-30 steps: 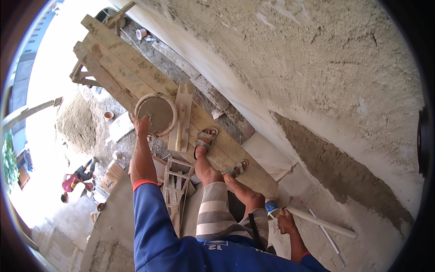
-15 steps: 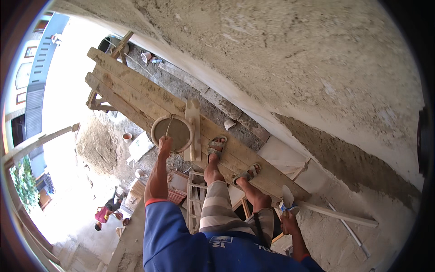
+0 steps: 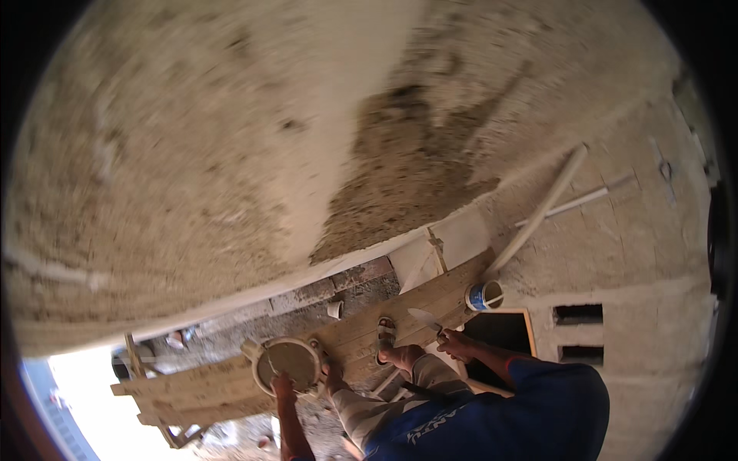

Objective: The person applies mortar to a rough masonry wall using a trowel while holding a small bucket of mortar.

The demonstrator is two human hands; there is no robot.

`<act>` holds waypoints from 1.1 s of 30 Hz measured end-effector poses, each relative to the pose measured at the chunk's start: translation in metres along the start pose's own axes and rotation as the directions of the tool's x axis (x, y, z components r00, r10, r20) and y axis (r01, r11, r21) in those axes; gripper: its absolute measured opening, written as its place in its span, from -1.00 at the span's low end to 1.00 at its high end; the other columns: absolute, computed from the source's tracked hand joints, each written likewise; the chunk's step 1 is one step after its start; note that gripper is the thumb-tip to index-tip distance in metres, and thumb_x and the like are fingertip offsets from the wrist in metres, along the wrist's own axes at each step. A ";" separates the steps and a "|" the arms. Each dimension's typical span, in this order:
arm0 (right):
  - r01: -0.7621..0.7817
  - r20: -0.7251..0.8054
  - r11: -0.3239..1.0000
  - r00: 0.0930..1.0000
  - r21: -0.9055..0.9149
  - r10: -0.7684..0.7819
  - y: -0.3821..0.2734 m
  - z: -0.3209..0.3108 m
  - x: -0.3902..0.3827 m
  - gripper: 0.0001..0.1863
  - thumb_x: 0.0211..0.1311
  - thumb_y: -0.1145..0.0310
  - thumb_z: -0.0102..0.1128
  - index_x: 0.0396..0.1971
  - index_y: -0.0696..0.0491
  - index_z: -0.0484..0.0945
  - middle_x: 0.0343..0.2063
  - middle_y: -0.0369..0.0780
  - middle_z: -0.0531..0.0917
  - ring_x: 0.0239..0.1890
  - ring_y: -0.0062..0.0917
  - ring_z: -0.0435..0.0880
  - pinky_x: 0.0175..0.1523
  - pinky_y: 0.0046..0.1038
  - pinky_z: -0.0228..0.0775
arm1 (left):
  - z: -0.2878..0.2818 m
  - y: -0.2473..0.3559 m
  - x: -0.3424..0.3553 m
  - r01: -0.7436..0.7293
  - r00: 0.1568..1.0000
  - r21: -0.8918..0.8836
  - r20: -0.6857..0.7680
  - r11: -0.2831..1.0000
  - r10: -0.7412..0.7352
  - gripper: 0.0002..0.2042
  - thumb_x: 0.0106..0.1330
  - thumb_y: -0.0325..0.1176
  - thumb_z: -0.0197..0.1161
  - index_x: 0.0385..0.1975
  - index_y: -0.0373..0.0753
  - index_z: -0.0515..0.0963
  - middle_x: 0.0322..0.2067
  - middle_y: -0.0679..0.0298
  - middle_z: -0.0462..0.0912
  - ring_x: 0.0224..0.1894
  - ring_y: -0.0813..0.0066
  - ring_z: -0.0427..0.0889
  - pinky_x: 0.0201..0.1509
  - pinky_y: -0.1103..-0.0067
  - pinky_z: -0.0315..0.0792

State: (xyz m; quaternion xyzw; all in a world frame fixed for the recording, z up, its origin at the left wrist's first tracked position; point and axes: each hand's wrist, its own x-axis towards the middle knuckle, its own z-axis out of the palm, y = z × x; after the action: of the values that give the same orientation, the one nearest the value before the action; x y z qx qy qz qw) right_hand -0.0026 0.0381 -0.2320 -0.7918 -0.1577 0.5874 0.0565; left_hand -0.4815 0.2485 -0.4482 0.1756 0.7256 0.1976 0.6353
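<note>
Wet mortar pan on plank scaffold: left hand fingers grip its rim, right hand fingers closed on trowel, approx. loading stage.

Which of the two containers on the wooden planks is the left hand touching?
The left hand touches the wide round pan of mortar; the small blue-and-white can stands farther right, beyond the trowel.

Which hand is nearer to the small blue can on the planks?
Right. The right hand, holding a trowel, is just beside the blue can; the left hand is far off at the round pan.
</note>
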 end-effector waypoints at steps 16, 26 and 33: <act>-0.197 -0.055 0.715 0.948 0.671 0.312 0.248 0.082 -0.039 -0.67 0.03 0.29 0.30 -0.23 0.14 0.50 -0.60 -0.19 0.55 -0.65 -0.45 0.55 -0.58 -0.34 0.47 | 0.340 -0.064 -0.062 0.029 0.930 0.386 0.328 0.922 -0.167 -0.87 0.08 -0.44 0.28 -0.40 -0.12 0.49 -0.54 0.42 0.41 -0.60 0.52 0.36 -0.55 0.59 0.27; -0.366 0.260 0.112 0.814 0.924 0.519 0.295 0.201 -0.111 -0.70 0.17 0.32 0.25 -0.15 0.04 0.40 -0.66 -0.26 0.48 -0.71 -0.52 0.50 -0.66 -0.40 0.37 | 0.522 -0.201 -0.098 0.031 0.736 0.510 0.570 0.860 -0.365 -0.84 0.06 -0.45 0.29 -0.48 -0.07 0.42 -0.56 0.42 0.38 -0.56 0.55 0.34 -0.40 0.58 0.33; -0.198 0.156 0.013 0.809 0.980 0.567 0.280 0.204 -0.087 -0.77 0.21 0.31 0.19 -0.20 0.09 0.47 -0.63 -0.28 0.51 -0.68 -0.59 0.51 -0.61 -0.49 0.40 | 0.601 -0.301 -0.109 -0.049 0.654 0.658 0.590 0.752 -0.473 -0.86 0.06 -0.43 0.29 -0.47 -0.09 0.44 -0.47 0.43 0.41 -0.42 0.61 0.36 -0.20 0.63 0.31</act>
State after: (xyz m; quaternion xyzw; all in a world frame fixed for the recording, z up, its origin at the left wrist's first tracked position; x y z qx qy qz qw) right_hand -0.1673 -0.2733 -0.2918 -0.6424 0.4951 0.4142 0.4131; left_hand 0.1275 -0.0271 -0.5778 0.3456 0.4504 -0.2206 0.7931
